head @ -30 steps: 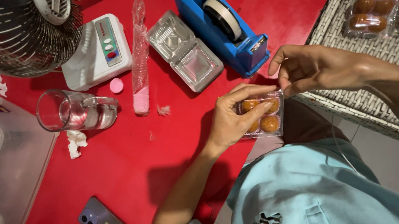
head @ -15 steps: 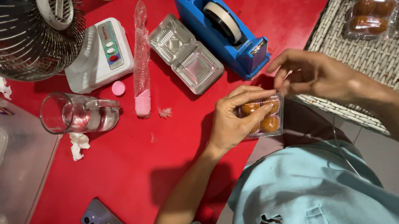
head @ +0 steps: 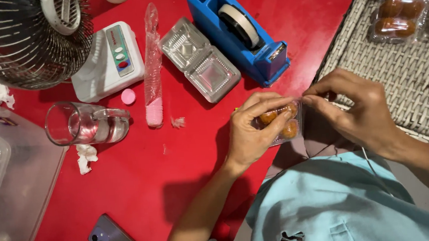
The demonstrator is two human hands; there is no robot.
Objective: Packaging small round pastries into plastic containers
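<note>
**Both hands close on the small pastry box**

The right hand (head: 362,111) has come back from the blue tape dispenser (head: 240,29) and now pinches the corner of the clear box of golden pastries (head: 280,123), which the left hand (head: 253,130) grips at the red desk's (head: 127,183) edge, apparently pressing on a strip of tape.

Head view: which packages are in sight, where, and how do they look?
Small clear plastic box of orange-brown pastries: held in left hand, right hand at its edge.
Empty open clear clamshell: red table, beside blue tape dispenser.
Filled clear packs: grey woven tray, top right.
</note>
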